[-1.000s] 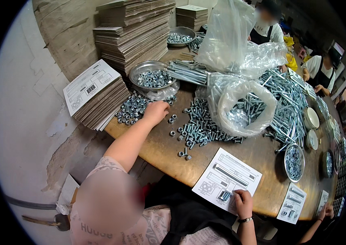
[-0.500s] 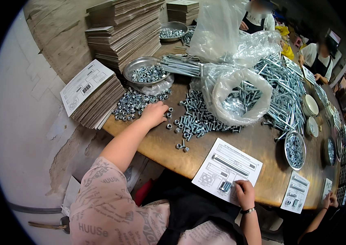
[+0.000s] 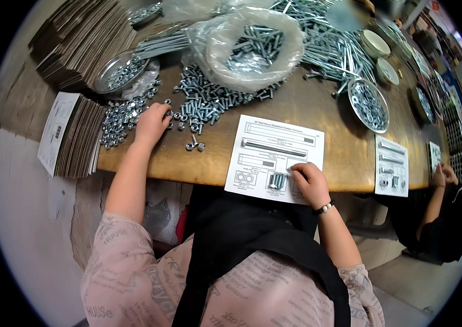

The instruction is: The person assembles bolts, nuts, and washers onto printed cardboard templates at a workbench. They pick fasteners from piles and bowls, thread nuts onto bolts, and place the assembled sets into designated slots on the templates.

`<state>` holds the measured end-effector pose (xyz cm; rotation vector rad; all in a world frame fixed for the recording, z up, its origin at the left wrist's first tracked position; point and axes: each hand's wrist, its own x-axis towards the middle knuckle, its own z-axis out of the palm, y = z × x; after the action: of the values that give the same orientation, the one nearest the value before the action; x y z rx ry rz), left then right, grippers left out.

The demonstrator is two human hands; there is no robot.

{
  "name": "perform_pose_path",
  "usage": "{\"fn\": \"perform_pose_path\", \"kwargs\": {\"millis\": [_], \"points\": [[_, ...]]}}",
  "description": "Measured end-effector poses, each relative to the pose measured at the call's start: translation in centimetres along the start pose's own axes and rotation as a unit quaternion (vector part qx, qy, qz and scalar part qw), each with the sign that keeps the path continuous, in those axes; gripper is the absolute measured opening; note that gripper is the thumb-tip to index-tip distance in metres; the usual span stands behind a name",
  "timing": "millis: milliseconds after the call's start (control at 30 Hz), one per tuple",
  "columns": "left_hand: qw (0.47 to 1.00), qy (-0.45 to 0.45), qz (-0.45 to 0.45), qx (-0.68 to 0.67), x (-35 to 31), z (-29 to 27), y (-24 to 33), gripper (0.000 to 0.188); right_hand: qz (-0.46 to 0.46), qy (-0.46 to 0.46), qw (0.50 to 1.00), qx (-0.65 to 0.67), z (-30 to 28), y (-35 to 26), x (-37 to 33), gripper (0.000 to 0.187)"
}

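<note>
My left hand rests palm down on the wooden table, fingers spread over loose nuts between a pile of nuts and a heap of short bolts. My right hand lies on a printed white sheet near the table's front edge, fingertips beside several small bolts laid on the sheet. A long bolt lies across the sheet's upper part. Whether either hand pinches a part is hidden.
A clear plastic bag of bolts stands behind the heap. Metal dishes of nuts and washers sit left and right. Cardboard stacks line the left. Another person's hands work at a second sheet on the right.
The camera has tilted down and closer. My left hand stays at the nuts, shifted slightly toward the bolts. My right hand stays on the sheet, where small bolts now lie.
</note>
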<state>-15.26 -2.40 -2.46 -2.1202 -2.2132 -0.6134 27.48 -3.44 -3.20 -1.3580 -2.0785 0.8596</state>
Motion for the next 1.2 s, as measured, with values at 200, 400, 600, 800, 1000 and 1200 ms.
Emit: {"fn": "perform_pose_path", "kwargs": {"millis": [200, 400, 600, 800, 1000, 1200], "points": [[0.965, -0.091, 0.131, -0.207, -2.7, -0.5, 13.2, 0.023, 0.005, 0.006, 1.000, 0.002, 0.1, 0.3, -0.2, 0.011], [0.928, -0.189, 0.268, -0.178, -5.4, 2.6, 16.5, 0.024, 0.013, 0.010, 1.000, 0.012, 0.1, 0.2, -0.3, 0.011], [0.931, -0.212, 0.257, -0.153, -5.6, 3.0, 16.7, 0.027, -0.014, 0.015, 1.000, 0.017, 0.0, 0.1, -0.2, 0.011], [0.932, -0.198, 0.233, -0.198, -5.1, 2.2, 16.3, 0.038, 0.011, 0.103, 0.993, 0.063, -1.5, 2.4, -0.4, 0.009], [0.964, -0.071, 0.152, -0.206, 0.1, -0.1, 15.2, 0.027, 0.008, 0.205, 0.978, -0.039, -3.3, 6.2, -0.6, 0.009], [0.962, 0.106, 0.190, -0.167, 10.7, -1.0, 15.5, 0.027, 0.019, 0.229, 0.973, -0.021, -3.2, 6.6, -0.6, 0.011]]}}
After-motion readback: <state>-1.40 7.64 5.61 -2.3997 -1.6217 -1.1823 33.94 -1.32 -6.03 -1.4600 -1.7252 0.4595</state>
